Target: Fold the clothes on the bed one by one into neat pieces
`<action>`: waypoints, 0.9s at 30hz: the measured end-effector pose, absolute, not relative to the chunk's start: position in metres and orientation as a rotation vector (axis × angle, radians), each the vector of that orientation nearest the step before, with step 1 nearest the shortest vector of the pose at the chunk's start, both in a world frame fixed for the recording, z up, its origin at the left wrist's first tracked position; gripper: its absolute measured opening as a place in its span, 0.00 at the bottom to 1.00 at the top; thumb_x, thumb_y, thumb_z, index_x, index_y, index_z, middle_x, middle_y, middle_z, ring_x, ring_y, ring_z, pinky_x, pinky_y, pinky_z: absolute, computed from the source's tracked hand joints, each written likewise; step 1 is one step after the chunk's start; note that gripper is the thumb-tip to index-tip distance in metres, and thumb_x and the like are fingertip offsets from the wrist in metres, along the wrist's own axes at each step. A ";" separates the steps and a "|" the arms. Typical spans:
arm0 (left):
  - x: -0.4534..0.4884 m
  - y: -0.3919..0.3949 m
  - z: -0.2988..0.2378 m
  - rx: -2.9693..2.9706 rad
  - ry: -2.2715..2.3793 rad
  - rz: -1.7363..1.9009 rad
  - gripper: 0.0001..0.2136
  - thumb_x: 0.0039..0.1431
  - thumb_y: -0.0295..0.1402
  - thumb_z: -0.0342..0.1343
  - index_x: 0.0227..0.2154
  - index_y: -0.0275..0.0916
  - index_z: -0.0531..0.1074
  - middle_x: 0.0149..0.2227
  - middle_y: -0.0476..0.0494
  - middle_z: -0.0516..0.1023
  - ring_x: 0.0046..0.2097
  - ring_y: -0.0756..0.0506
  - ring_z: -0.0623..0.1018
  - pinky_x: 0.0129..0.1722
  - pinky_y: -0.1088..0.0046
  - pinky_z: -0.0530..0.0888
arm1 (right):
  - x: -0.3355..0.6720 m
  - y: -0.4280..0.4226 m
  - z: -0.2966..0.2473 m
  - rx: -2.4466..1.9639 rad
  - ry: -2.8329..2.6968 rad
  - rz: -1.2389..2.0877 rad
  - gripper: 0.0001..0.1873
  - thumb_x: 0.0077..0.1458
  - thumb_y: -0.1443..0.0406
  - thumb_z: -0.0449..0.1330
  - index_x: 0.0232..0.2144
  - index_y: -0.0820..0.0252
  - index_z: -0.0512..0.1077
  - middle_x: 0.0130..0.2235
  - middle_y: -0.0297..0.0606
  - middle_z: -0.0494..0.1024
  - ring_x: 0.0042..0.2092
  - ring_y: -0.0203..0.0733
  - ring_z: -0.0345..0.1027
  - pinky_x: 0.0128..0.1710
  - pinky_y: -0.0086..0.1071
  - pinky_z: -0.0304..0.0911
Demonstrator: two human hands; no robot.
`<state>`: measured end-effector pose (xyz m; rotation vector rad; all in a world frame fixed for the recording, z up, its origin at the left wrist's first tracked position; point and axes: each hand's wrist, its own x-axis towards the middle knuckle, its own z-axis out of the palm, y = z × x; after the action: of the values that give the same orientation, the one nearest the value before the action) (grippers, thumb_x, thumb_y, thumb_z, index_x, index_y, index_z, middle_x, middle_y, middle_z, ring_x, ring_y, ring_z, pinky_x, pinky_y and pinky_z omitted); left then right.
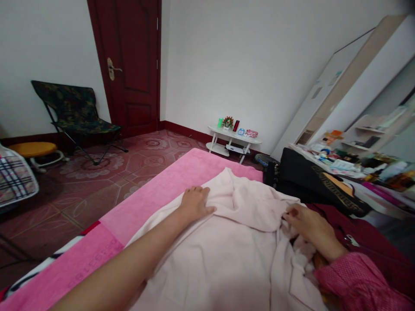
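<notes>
Pink bedcover [168,181] under pale garment [227,255]: left hand [195,203] flat, unclenched, right hand [308,228] pinching a fold; a hard tug could bunch it or drag it off.

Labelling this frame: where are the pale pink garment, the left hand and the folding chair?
pale pink garment [227,259], head view, its flat middle.
left hand [195,202], head view, back of the hand.
folding chair [66,98], head view, its backrest fabric.
</notes>
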<state>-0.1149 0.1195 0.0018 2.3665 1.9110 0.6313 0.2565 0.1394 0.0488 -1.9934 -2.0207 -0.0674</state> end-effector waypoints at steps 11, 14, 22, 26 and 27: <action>-0.224 0.058 0.003 2.123 2.217 0.146 0.13 0.51 0.36 0.52 0.40 0.43 0.73 0.40 0.40 0.78 0.42 0.39 0.77 0.37 0.66 0.68 | 0.133 0.121 0.014 -1.207 -2.704 -0.045 0.43 0.38 0.75 0.54 0.61 0.57 0.58 0.67 0.42 0.49 0.66 0.48 0.42 0.61 0.43 0.48; -0.235 0.044 0.003 2.041 2.112 0.165 0.08 0.48 0.35 0.53 0.30 0.40 0.73 0.31 0.44 0.77 0.34 0.41 0.76 0.32 0.70 0.67 | 0.131 0.135 0.023 -1.266 -2.680 -0.082 0.29 0.42 0.73 0.53 0.51 0.62 0.69 0.62 0.45 0.62 0.62 0.48 0.53 0.59 0.40 0.51; -0.206 0.031 0.011 1.837 1.467 0.704 0.15 0.47 0.34 0.53 0.40 0.35 0.72 0.38 0.48 0.78 0.39 0.44 0.76 0.35 0.75 0.70 | 0.143 0.137 0.059 -1.554 -2.711 -0.029 0.19 0.57 0.55 0.51 0.23 0.60 0.74 0.29 0.45 0.78 0.33 0.45 0.71 0.34 0.34 0.57; -0.190 0.031 0.013 1.865 1.539 0.767 0.19 0.48 0.34 0.55 0.45 0.37 0.70 0.43 0.45 0.78 0.42 0.43 0.76 0.42 0.73 0.70 | 0.138 0.150 0.056 -1.619 -2.590 -0.010 0.25 0.58 0.51 0.49 0.20 0.59 0.72 0.24 0.41 0.76 0.28 0.41 0.68 0.28 0.32 0.52; -0.190 0.032 0.012 1.863 1.549 0.772 0.20 0.49 0.35 0.56 0.46 0.38 0.70 0.43 0.45 0.78 0.42 0.42 0.76 0.42 0.73 0.70 | 0.136 0.160 0.056 -1.620 -2.513 0.008 0.23 0.58 0.52 0.49 0.20 0.59 0.72 0.24 0.39 0.76 0.28 0.40 0.67 0.28 0.31 0.52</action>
<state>-0.1898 0.0317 0.0124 1.8629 1.5488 0.7720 0.1358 0.1596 0.0557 -1.6204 -2.5130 0.0078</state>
